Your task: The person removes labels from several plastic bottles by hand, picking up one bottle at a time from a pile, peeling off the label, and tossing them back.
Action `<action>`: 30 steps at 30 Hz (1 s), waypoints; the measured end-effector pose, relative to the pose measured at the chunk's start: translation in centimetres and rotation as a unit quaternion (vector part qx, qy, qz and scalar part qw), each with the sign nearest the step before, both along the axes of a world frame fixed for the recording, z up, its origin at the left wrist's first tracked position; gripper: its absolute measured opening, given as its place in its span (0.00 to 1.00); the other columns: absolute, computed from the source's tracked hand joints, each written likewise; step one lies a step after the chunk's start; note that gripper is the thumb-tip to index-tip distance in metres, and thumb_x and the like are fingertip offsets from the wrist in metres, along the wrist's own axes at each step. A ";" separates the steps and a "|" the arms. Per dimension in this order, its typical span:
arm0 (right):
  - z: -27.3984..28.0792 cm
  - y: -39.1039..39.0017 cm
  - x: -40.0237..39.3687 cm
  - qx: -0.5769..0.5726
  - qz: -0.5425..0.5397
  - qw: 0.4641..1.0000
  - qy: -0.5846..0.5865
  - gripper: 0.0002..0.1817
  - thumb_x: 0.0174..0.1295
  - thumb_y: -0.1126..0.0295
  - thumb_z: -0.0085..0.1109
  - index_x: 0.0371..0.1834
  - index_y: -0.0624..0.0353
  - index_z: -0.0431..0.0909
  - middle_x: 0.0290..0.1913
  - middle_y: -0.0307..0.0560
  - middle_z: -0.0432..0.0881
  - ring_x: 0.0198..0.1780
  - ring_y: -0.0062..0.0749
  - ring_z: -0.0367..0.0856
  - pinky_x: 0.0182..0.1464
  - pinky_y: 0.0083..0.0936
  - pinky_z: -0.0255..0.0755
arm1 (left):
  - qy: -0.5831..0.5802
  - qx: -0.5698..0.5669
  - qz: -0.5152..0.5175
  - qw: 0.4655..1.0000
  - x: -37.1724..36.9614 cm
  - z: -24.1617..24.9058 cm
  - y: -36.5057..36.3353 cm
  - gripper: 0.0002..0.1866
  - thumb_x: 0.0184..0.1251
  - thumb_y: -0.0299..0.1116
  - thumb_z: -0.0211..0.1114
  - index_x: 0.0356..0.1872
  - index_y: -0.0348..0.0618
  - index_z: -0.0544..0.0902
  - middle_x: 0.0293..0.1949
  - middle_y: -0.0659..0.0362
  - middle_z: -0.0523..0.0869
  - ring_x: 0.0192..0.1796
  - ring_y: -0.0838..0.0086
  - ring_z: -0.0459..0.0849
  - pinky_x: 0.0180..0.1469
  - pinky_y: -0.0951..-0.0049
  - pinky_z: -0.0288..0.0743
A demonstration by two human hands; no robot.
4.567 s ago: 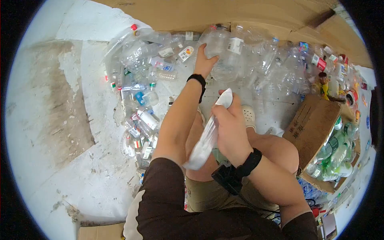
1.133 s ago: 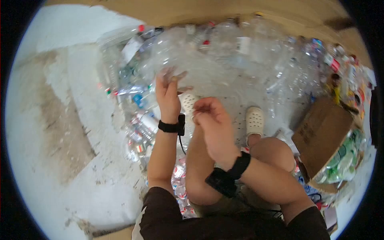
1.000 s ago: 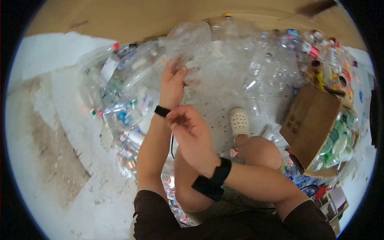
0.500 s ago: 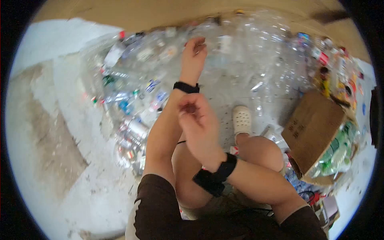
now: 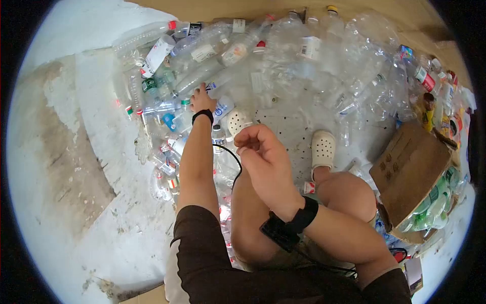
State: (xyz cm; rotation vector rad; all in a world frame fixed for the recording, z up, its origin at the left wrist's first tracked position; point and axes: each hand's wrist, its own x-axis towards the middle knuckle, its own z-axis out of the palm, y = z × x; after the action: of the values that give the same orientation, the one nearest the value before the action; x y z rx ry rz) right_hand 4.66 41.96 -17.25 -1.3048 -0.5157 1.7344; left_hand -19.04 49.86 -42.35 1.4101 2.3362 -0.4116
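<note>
My left hand reaches out over the pile on the left, fingers apart, right at a clear bottle with a blue label. Just below it lie a bottle with a white and blue label and a small bottle with a dark cap. My right hand hovers in front of my knees, its fingers curled in loosely with nothing showing in them. Black straps circle both wrists, and a dark device hangs by the right one.
Clear plastic bottles lie heaped along a cardboard wall. At the right a tipped cardboard box holds green bottles. Cream clogs stand on the floor. A black cable loops near my left knee.
My left hand has moved left and down from above the middle of the heap to the bottles at the left. My right hand stays curled, slightly further right in view.
</note>
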 end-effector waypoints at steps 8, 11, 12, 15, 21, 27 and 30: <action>-1.9 0.4 -0.2 -0.028 0.005 0.999 -0.015 0.11 0.56 0.77 0.52 0.43 0.64 0.73 0.38 0.46 0.79 0.40 0.29 0.77 0.44 0.24 0.71 | -0.009 0.057 -0.079 0.995 0.3 4.1 0.0 0.37 0.39 0.37 0.72 0.57 0.46 0.68 0.55 0.54 0.76 0.61 0.56 0.69 0.62 0.42 0.54; -2.8 1.2 0.2 -0.003 -0.026 0.994 -0.109 0.17 0.56 0.71 0.56 0.48 0.65 0.72 0.41 0.49 0.79 0.44 0.31 0.76 0.48 0.25 0.70 | -0.130 0.166 -0.165 0.964 0.7 10.5 -1.7 0.37 0.38 0.34 0.72 0.56 0.46 0.68 0.52 0.54 0.77 0.60 0.57 0.70 0.65 0.46 0.51; -2.7 1.7 0.3 0.026 -0.052 0.979 -0.197 0.21 0.56 0.67 0.59 0.52 0.65 0.71 0.44 0.51 0.78 0.47 0.33 0.76 0.50 0.25 0.69 | -0.157 0.195 -0.193 0.949 1.3 13.6 -2.2 0.37 0.37 0.31 0.72 0.56 0.46 0.68 0.54 0.54 0.76 0.61 0.58 0.70 0.67 0.48 0.47; -0.2 3.0 0.7 -0.029 -0.042 0.983 -0.176 0.30 0.56 0.60 0.63 0.58 0.66 0.68 0.48 0.51 0.76 0.48 0.33 0.75 0.45 0.26 0.71 | -0.211 0.296 -0.327 0.872 3.0 22.8 -3.7 0.37 0.35 0.27 0.71 0.55 0.46 0.69 0.56 0.54 0.75 0.64 0.58 0.68 0.68 0.47 0.45; 4.0 0.4 2.9 -0.002 0.268 0.952 0.148 0.35 0.58 0.57 0.64 0.64 0.63 0.62 0.54 0.48 0.74 0.51 0.30 0.75 0.39 0.30 0.78 | -0.025 0.426 -0.294 0.855 4.6 33.8 -9.6 0.42 0.36 0.22 0.68 0.62 0.44 0.65 0.64 0.49 0.67 0.69 0.51 0.60 0.70 0.48 0.40; 8.8 -7.4 4.9 0.073 0.342 0.886 0.304 0.38 0.60 0.53 0.61 0.68 0.59 0.57 0.60 0.47 0.71 0.60 0.35 0.72 0.52 0.41 0.76 | -0.729 0.428 0.169 0.507 8.2 40.1 -20.2 0.38 0.56 0.29 0.64 0.68 0.42 0.57 0.62 0.53 0.71 0.65 0.61 0.69 0.67 0.59 0.59; 11.8 -12.8 5.6 0.028 0.394 0.844 0.362 0.40 0.60 0.50 0.60 0.70 0.57 0.54 0.62 0.47 0.69 0.62 0.38 0.71 0.54 0.47 0.75 | -0.768 0.388 0.161 0.484 10.1 40.9 -25.6 0.42 0.53 0.34 0.70 0.68 0.42 0.57 0.61 0.53 0.72 0.62 0.61 0.72 0.65 0.60 0.64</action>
State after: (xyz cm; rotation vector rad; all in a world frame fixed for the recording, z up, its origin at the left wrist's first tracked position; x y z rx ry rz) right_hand 10.27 29.11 -5.43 -0.2737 -0.6836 2.6682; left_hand -8.96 24.21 -1.45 0.6953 0.9293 1.5744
